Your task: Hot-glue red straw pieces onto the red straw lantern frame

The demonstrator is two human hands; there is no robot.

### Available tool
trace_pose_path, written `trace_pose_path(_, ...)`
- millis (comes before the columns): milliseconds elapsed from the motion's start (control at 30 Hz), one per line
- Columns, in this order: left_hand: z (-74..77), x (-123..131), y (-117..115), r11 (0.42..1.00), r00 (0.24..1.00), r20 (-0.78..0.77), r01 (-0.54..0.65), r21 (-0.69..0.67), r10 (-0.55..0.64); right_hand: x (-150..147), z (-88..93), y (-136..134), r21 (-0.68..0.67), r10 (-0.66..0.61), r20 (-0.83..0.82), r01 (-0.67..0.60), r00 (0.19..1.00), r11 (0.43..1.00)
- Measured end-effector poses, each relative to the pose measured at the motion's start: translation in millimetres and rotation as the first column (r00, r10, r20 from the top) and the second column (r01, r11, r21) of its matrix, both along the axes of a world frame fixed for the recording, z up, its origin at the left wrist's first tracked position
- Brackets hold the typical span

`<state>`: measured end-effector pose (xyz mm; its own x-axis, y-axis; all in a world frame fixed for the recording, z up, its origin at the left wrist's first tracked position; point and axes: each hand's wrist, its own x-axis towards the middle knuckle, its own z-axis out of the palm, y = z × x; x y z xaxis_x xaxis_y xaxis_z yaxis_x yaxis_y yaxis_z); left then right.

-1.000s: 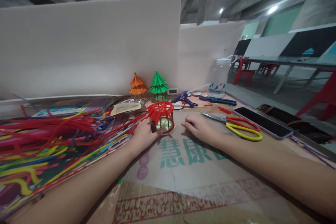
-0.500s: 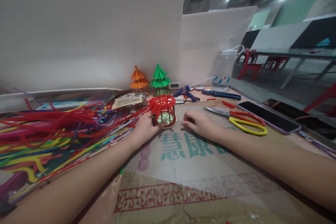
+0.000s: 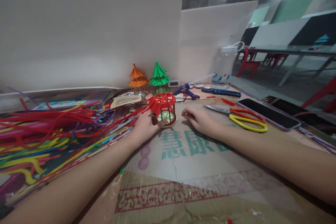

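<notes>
A small red pavilion model [image 3: 168, 100], built of pipe-cleaner-like strips, stands on the board in front of me. It has a ring-shaped frame on top, a partial fringe of red roof strips on its left, dark posts and a pale green round base. My left hand [image 3: 147, 124] holds it from the left, thumb at the base and the other fingers partly hidden behind it. Just to the right, apart from the model, my right hand [image 3: 201, 120] rests with fingers curled and the tips together; anything between them is too small to see.
Orange [image 3: 138, 77] and green [image 3: 159, 77] pavilion models stand behind. A blue glue gun [image 3: 186, 91], pliers [image 3: 222, 92], scissors [image 3: 248, 119], a phone [image 3: 267, 113] and a water bottle [image 3: 223, 66] lie or stand to the right. Colourful pipe cleaners [image 3: 47, 126] heap up on the left.
The fingers of my right hand have shifted slightly and curled upward beside the model. My left hand and the pavilion stay nearly in place; the view tilts a little.
</notes>
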<state>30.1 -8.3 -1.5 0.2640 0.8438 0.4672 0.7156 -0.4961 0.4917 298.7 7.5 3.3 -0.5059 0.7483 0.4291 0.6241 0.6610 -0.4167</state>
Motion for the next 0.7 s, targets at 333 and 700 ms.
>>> trace_pose_path(333,-0.9,0.4,0.2,1.000,0.999,-0.031,0.029,0.010,-0.028,1.2,7.0,-6.2,0.085,0.023,-0.015,-0.022,1.000,0.996)
trace_pose_path(700,-5.5,-0.4,-0.1,0.995,0.994,0.083,0.075,-0.063,-0.070,-1.9,9.2,-3.8,0.053,0.010,-0.016,-0.009,1.000,0.999)
